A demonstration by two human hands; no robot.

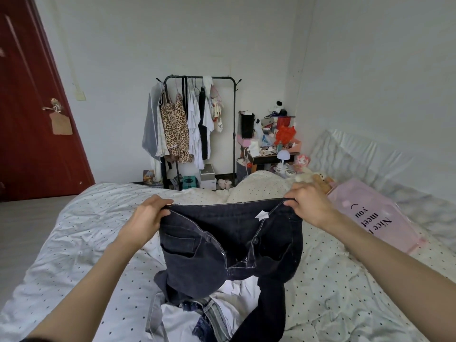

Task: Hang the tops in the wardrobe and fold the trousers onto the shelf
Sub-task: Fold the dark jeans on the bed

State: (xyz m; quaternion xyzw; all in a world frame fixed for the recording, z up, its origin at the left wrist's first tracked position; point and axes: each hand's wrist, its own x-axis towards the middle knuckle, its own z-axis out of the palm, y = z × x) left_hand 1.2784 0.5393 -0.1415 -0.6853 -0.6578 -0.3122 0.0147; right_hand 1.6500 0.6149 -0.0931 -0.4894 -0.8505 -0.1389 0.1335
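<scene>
While both arms reach forward from the bottom corners of the view, a heap of clothes (197, 314) lies nearest on the bed (74, 230), showing white cloth, striped grey fabric and blue denim. Above that heap hangs a pair of black jeans (229, 245), held up over the bed by its waistband. Its long axis runs up and down: the waistband is at the top, stretched level from left to right, and the legs drop toward the heap, the right leg trailing down past it to the bottom edge. The fly is open and a small white label shows inside the waist.

The left hand (145, 219) has its grip closed on the left end of the waistband, thumb on top and fingers curled under the cloth. The right hand (309, 203) pinches the right end in the same way, fingers folded over the band.

The bed wears a white sheet with small dark dots. To the right on it lies a flat pink bag (377, 215) printed with the words "Nice", "meet" and "you"; its contents cannot be told.

Farther off, against the white wall, stands a black clothes rail (234, 124) carrying hung tops, among them leopard-print and white ones. Beside it a low desk (269, 159) is piled with boxes and small things. A dark red door (32, 119) stands at far left.
</scene>
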